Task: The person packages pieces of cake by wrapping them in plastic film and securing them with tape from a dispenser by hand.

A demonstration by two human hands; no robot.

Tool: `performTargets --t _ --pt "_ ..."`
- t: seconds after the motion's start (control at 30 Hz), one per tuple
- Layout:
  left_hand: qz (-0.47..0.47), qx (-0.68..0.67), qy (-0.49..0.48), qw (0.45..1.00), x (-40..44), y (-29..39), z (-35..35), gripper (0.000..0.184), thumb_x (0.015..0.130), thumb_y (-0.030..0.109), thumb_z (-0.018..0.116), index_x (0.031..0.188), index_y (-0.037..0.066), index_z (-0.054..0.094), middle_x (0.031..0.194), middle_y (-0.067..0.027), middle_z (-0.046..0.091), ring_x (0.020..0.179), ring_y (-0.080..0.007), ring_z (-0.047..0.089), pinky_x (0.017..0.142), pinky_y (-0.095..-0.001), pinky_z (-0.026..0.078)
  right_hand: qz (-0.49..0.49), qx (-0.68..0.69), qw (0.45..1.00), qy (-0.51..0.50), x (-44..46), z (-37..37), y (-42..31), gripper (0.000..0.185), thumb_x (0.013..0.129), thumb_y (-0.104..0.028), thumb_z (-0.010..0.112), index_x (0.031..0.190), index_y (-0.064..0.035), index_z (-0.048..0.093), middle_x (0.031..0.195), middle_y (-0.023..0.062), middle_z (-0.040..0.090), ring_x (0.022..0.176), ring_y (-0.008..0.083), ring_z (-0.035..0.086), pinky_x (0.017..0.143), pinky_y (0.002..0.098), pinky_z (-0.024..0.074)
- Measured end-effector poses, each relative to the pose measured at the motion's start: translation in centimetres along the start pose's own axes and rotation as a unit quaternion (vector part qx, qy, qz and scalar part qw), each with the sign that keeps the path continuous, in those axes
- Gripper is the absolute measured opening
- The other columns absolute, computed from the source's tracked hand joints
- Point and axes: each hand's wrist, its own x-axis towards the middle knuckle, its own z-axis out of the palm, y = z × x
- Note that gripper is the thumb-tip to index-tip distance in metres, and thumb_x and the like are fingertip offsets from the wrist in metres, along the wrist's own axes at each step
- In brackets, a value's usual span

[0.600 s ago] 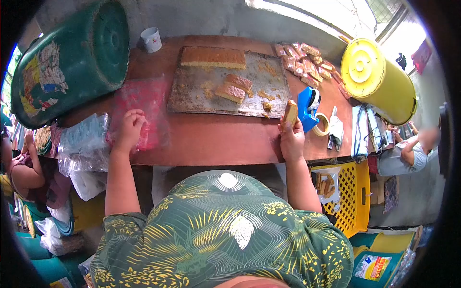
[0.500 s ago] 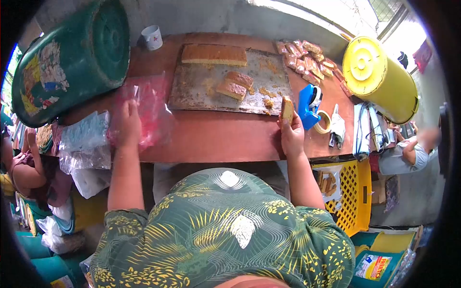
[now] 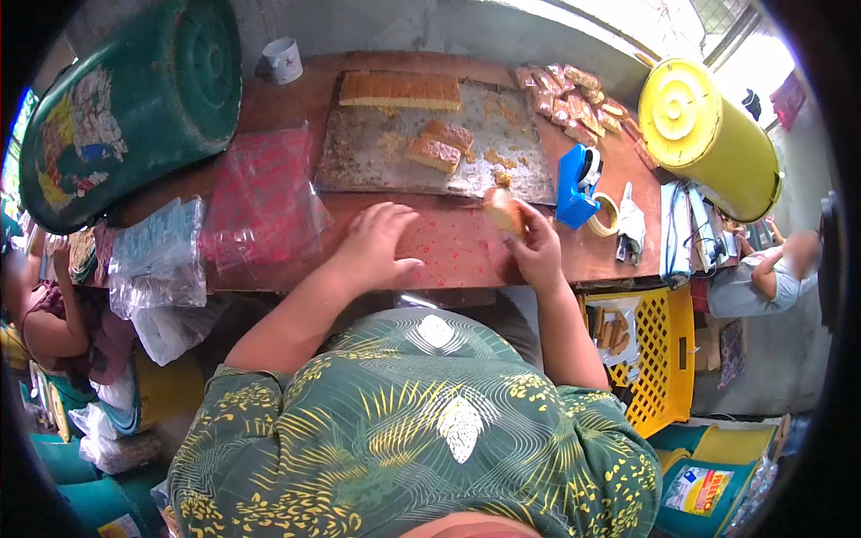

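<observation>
My right hand (image 3: 536, 247) pinches a slice of cake (image 3: 502, 212) in front of the metal tray (image 3: 359, 170). My left hand (image 3: 381, 242) lies on a clear plastic wrapper with red print (image 3: 453, 238), its thumb apart from its fingers. On the tray sit a long row of cake (image 3: 399, 91) at the back and two cut pieces of cake (image 3: 438, 148) nearer the middle, with crumbs around them. A stack of red-printed plastic wrappers (image 3: 260, 193) lies left of my left hand.
Several wrapped cake pieces (image 3: 574, 103) are piled at the back right. A blue tape dispenser (image 3: 574, 193), a tape roll (image 3: 605, 215) and a yellow bucket (image 3: 695, 117) stand right. A green drum (image 3: 170, 108) and white mug (image 3: 283, 61) are left. People sit at both sides.
My left hand has moved right from the wrapper stack, and a single wrapper now lies on the table in front of me. My right hand has shifted slightly left with the cake slice, now tilted.
</observation>
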Motion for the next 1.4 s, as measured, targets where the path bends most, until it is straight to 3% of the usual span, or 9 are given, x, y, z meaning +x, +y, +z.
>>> performTargets --t 0.1,0.37,0.43,0.63,0.83,1.07,1.17,1.3,1.4 --pt "-0.046 0.057 -0.013 0.997 -1.3 -0.8 -0.3 0.079 0.082 0.046 0.083 0.145 0.007 0.057 0.155 -0.0095 0.05 0.151 -0.0345 0.037 0.125 -0.0511 0.028 -0.097 -0.28 0.949 -0.108 0.8 2.2 -3.5 0.067 0.075 -0.006 0.087 0.138 -0.0044 0.064 0.13 0.0127 0.068 0.116 0.0255 0.065 0.1 0.0366 0.0515" --pt "-0.02 0.066 -0.025 0.997 -1.3 -1.2 -1.2 0.072 0.084 0.039 0.083 0.143 0.006 0.059 0.151 -0.0115 0.054 0.146 -0.0318 0.044 0.123 -0.0496 0.033 -0.147 -0.313 0.914 -0.213 3.4 5.1 -3.1 0.056 0.073 -0.015 0.086 0.127 -0.0123 0.072 0.118 0.0128 0.074 0.112 0.0352 0.065 0.102 0.0455 0.053" --pt "0.019 -0.126 0.028 0.991 -0.6 0.0 -2.6 0.063 0.09 0.036 0.078 0.142 0.005 0.058 0.149 -0.0145 0.055 0.142 -0.0309 0.048 0.12 -0.0462 0.037 -0.136 -0.318 0.913 -0.218 3.4 4.7 -2.3 0.056 0.072 -0.015 0.086 0.126 -0.0128 0.072 0.118 0.0109 0.074 0.114 0.0348 0.064 0.101 0.045 0.0534" --pt "0.427 -0.493 0.009 0.758 0.6 16.3 -14.5 0.018 0.104 0.017 0.053 0.105 0.006 0.068 0.104 -0.0113 0.069 0.115 -0.0319 0.062 0.1 -0.0487 0.047 -0.15 -0.371 0.895 -0.199 3.8 5.1 -1.8 0.082 0.069 -0.016 0.09 0.145 -0.0161 0.059 0.138 0.0106 0.064 0.134 0.0347 0.053 0.117 0.05 0.0388" --pt "0.568 -0.505 0.094 0.642 0.2 23.3 -13.5 0.014 0.095 0.027 0.064 0.09 0.015 0.06 0.082 0.0012 0.059 0.082 -0.0242 0.063 0.074 -0.0433 0.047 -0.178 -0.357 0.912 -0.094 -0.9 3.9 -3.6 0.076 0.071 -0.025 0.094 0.139 -0.0135 0.064 0.146 0.014 0.057 0.138 0.0386 0.048 0.116 0.0517 0.0389" --pt "0.608 -0.311 -0.039 0.729 0.5 19.6 -11.5 0.01 0.088 0.019 0.062 0.088 0.01 0.067 0.086 -0.0061 0.067 0.086 -0.0305 0.065 0.09 -0.0497 0.048 -0.203 -0.401 0.883 -0.136 -5.1 1.6 -5.6 0.069 0.068 -0.034 0.091 0.131 -0.0179 0.068 0.14 0.0126 0.059 0.132 0.0373 0.051 0.114 0.0517 0.0393" --pt "0.343 0.017 0.077 0.936 3.7 12.4 -7.8 0.02 0.086 0.027 0.066 0.095 0.009 0.069 0.097 -0.0091 0.068 0.094 -0.0306 0.063 0.088 -0.0486 0.05 -0.161 -0.553 0.807 -0.127 -6.8 -0.7 -1.7 0.077 0.063 -0.028 0.087 0.137 -0.0228 0.065 0.146 0.0088 0.055 0.135 0.0314 0.051 0.119 0.0526 0.0339" --pt "0.02 0.166 0.227 0.959 8.2 -1.9 -0.2 0.044 0.083 0.043 0.082 0.109 0.01 0.073 0.123 -0.0048 0.066 0.127 -0.0315 0.052 0.107 -0.0534 0.039 -0.161 -0.539 0.824 -0.074 -6.8 0.6 -1.5 0.078 0.062 -0.02 0.088 0.136 -0.0244 0.064 0.144 0.0076 0.053 0.133 0.0315 0.05 0.116 0.0524 0.0359" --pt "-0.06 0.178 0.119 0.975 8.6 -2.6 -0.5 0.045 0.081 0.044 0.083 0.111 0.011 0.074 0.129 -0.0019 0.063 0.137 -0.0279 0.044 0.113 -0.0535 0.033 -0.272 -0.45 0.844 -0.104 -6.0 3.9 -3.5 0.054 0.069 -0.019 0.088 0.121 -0.0216 0.072 0.126 0.0054 0.062 0.122 0.0307 0.057 0.108 0.0498 0.0415"
